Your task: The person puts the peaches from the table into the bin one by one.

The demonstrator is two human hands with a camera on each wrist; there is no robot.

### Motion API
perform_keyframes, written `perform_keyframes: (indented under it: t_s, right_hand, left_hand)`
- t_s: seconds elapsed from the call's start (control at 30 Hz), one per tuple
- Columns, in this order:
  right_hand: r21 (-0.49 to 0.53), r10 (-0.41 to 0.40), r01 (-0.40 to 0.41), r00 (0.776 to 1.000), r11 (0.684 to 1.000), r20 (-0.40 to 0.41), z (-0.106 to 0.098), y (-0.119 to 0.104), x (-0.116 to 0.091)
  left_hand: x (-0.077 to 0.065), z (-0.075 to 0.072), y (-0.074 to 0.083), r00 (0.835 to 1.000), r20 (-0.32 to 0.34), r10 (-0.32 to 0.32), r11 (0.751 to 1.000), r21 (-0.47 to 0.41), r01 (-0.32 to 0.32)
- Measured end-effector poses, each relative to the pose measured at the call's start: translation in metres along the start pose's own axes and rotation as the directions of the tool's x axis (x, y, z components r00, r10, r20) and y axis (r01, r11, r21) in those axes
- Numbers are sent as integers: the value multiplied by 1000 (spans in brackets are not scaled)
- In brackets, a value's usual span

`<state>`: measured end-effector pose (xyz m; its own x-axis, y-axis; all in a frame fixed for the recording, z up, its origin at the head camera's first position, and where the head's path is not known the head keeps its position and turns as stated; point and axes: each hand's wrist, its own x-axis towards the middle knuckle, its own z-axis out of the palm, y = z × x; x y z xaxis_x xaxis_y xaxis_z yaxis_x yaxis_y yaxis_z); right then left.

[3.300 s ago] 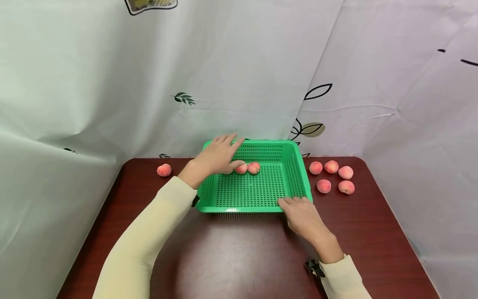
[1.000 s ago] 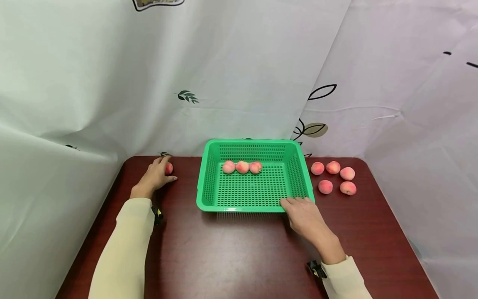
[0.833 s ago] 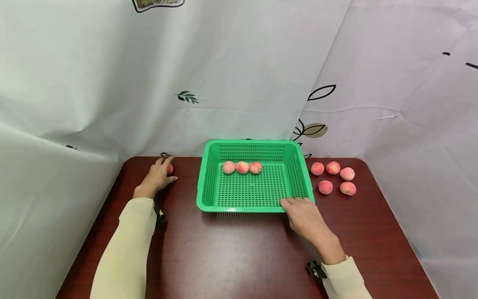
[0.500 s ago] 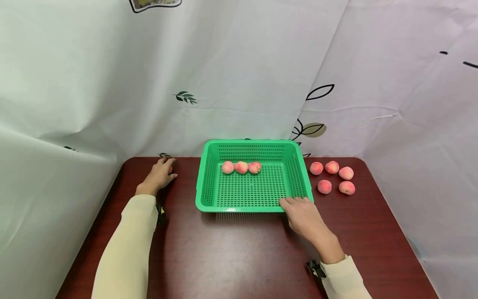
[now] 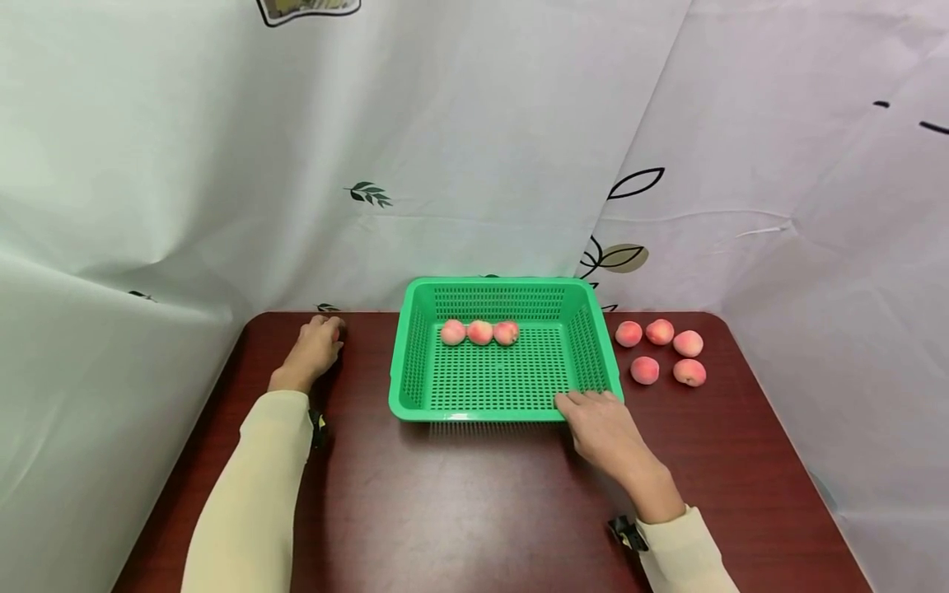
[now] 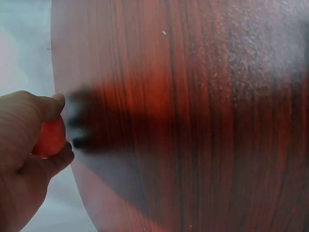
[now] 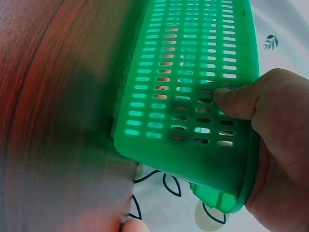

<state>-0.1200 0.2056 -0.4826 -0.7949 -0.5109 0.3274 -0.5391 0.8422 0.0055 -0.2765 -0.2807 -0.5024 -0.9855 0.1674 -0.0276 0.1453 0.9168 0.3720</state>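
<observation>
Beside right-hand fingers [image 5: 586, 401] gripping basket [image 5: 415, 362] corner: three peaches [image 5: 479, 332] inside. Left fingers [image 6: 46, 104] curled round fourth peach [image 6: 48, 137]; five [image 5: 660, 350] outstanding on worktop [image 5: 474, 494].

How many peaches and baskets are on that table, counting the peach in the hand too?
Peaches in the green basket: 3
Peaches on the table right of the basket: 5
Peach gripped in the left hand: 1
Green baskets: 1, its near right corner gripped by the right hand
Total: 9 peaches and 1 basket, 10 things.
</observation>
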Motion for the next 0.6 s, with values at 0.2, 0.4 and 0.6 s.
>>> perform_keyframes:
  t_s: [0.2,0.4,0.6]
  right_hand:
    - [-5,6,-6,1000,1000,18,0,0,0]
    - [-3,1,-1,1000,1000,24,0,0,1]
    - [-6,2,-2,1000,1000,27,1,0,0]
  left_hand:
    - [-3,-3,1,1000,-18,12,1000,1,-12]
    - [-5,-7,2,1000,-4,15,1000,-4,-15]
    - [-5,-12,7,999,-34,31,999,-21,-32]
